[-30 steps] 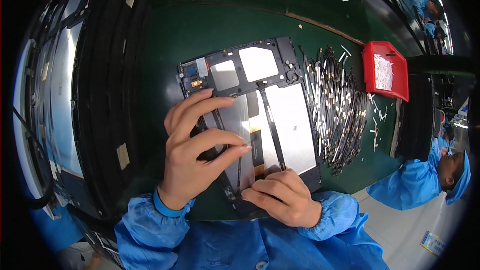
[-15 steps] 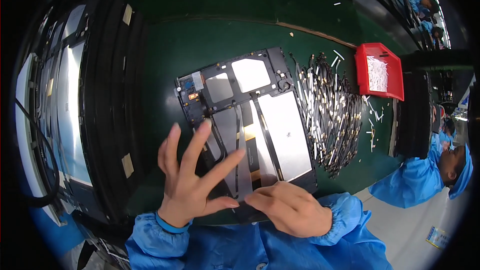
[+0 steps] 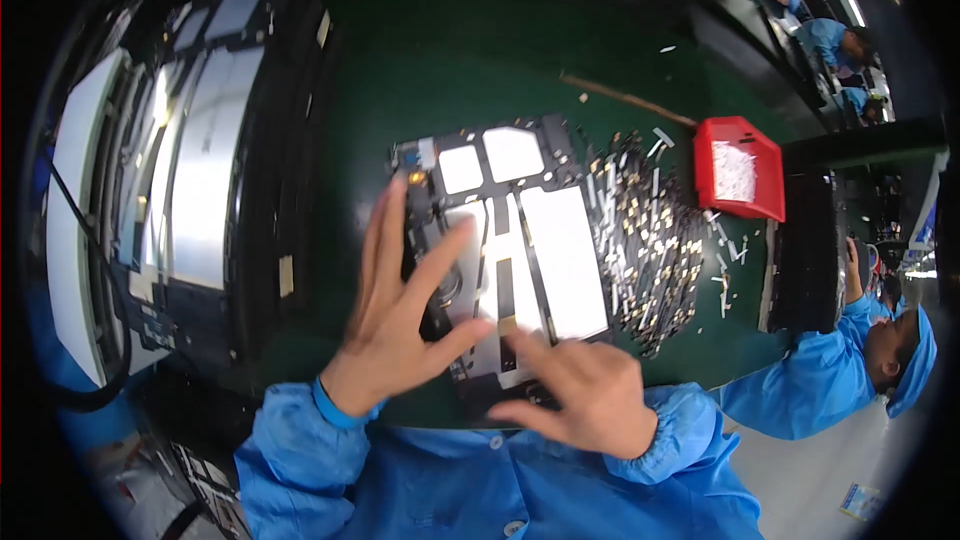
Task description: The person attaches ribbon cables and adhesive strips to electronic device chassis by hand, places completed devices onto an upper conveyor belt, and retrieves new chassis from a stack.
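Observation:
A flat black device housing (image 3: 566,270) with silver panels lies on the green table, tilted slightly. Dark ribbon strips (image 3: 506,285) run along its middle. My left hand (image 3: 390,330) spreads its fingers over the housing's left side, with the index finger and thumb reaching across the panels. Over the near end, my right hand (image 3: 595,390) has its index finger stretched onto the dark strip and its thumb held apart. Nothing shows between the fingers of either hand. Just right of the housing lies a heap of thin black flex cables (image 3: 650,250) with white and gold ends.
A red bin (image 3: 772,202) of small white strips stands beyond the heap, with loose strips beside it. Stacked black trays holding a similar housing (image 3: 215,170) rise at the left, near a black cable. A co-worker in blue (image 3: 800,385) sits at the right.
My right hand has gone from closed fingers at the near end to a stretched index finger on the strip. My left hand stays spread. The whole view has shifted slightly.

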Available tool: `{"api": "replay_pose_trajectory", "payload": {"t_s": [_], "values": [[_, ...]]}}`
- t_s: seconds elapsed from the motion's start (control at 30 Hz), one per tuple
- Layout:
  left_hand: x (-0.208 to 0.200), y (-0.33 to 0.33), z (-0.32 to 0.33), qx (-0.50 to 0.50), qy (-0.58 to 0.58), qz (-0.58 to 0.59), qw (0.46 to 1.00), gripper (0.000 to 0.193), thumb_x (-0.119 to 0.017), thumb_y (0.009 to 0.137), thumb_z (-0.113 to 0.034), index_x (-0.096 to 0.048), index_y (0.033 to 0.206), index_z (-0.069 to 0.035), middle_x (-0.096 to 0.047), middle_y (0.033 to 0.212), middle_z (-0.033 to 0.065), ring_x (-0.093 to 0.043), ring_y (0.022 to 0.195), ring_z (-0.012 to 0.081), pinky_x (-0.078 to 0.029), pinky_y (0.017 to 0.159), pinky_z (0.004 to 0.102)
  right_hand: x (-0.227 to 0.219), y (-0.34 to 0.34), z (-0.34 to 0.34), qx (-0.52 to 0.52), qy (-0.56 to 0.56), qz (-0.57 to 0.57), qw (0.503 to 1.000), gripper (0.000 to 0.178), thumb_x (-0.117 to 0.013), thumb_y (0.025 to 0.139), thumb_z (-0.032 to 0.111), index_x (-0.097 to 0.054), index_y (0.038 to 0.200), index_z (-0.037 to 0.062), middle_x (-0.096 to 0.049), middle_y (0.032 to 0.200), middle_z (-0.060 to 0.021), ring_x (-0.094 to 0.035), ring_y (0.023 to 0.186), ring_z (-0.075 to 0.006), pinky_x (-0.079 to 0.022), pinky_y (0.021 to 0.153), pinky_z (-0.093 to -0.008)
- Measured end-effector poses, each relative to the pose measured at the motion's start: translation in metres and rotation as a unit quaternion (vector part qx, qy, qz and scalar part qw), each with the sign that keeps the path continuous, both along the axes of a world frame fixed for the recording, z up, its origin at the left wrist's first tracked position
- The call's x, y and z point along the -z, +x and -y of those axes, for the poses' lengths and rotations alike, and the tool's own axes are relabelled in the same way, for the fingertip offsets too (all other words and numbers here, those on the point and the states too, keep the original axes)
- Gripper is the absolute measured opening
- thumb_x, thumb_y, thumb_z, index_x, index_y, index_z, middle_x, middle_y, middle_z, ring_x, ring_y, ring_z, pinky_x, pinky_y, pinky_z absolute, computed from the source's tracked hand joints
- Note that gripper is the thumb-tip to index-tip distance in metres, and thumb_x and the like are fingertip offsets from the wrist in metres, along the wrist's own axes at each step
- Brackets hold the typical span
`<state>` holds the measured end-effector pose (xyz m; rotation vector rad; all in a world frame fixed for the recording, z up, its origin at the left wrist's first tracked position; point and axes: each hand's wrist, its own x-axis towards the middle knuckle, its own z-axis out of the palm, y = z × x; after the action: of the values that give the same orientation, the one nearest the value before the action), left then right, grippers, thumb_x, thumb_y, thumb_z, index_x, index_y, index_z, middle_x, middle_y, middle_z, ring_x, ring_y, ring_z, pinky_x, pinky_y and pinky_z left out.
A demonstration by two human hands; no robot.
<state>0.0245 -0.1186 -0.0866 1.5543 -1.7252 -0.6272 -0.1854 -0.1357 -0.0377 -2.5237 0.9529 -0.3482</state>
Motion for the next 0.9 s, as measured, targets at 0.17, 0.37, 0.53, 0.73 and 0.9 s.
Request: {"api": "replay_pose_trajectory", "payload": {"t_s": [0.17,0.37,0.53,0.73,0.9], "values": [[-0.008,-0.047,-0.039,-0.158,0.022,-0.424,0.892,0.068,-0.051,0.09,-0.009,-0.01,0.143,-0.001,-0.012,0.149,0.0178,-0.016,0.138,0.031,-0.016,0.11,0.0381,0.012,-0.032,0.016,0.266,0.009,0.054,0.962,0.043,-0.072,0.077,0.019,-0.059,0.112,-0.0012,-0.054,0.088,-0.0133,-0.059,0.064,-0.0269,-0.048,0.054,-0.035],[-0.004,-0.073,-0.042,-0.203,-0.028,-0.454,0.867,0.068,-0.047,0.089,-0.004,-0.007,0.144,-0.002,-0.015,0.149,0.017,-0.023,0.135,0.0287,-0.018,0.11,0.0362,0.015,-0.038,0.013,0.273,0.145,0.156,0.938,0.041,-0.074,0.075,0.014,-0.062,0.112,-0.0013,-0.057,0.095,-0.0084,-0.055,0.073,-0.0138,-0.045,0.063,-0.0259],[-0.033,-0.075,-0.036,-0.217,-0.107,-0.461,0.853,0.071,-0.044,0.089,-0.032,-0.009,0.145,-0.003,-0.021,0.147,0.0206,-0.023,0.136,0.0323,-0.015,0.112,0.0397,-0.003,-0.043,0.012,0.316,0.394,0.311,0.805,0.05,-0.069,0.077,0.008,-0.055,0.125,0.0038,-0.061,0.083,0.0016,-0.053,0.079,-0.0061,-0.044,0.074,-0.0204],[-0.049,-0.067,0.047,-0.167,-0.267,-0.393,0.864,0.071,-0.043,0.089,-0.042,-0.018,0.142,-0.002,-0.02,0.147,0.0186,-0.026,0.133,0.0318,-0.018,0.107,0.041,-0.045,-0.059,0.098,0.3,0.315,0.48,0.762,0.054,-0.062,0.082,0.015,-0.046,0.131,-0.0024,-0.06,0.11,-0.0087,-0.058,0.094,-0.0126,-0.045,0.086,-0.0268],[0.006,-0.056,0.081,-0.141,-0.159,-0.208,0.955,0.057,-0.049,0.089,-0.019,-0.026,0.138,-0.002,-0.021,0.144,0.0171,-0.029,0.129,0.0311,-0.029,0.101,0.0406,-0.075,-0.055,0.244,0.24,0.288,0.53,0.76,0.057,-0.064,0.083,0.02,-0.044,0.133,0.0015,-0.059,0.113,-0.0097,-0.059,0.092,-0.014,-0.049,0.081,-0.028]]}}
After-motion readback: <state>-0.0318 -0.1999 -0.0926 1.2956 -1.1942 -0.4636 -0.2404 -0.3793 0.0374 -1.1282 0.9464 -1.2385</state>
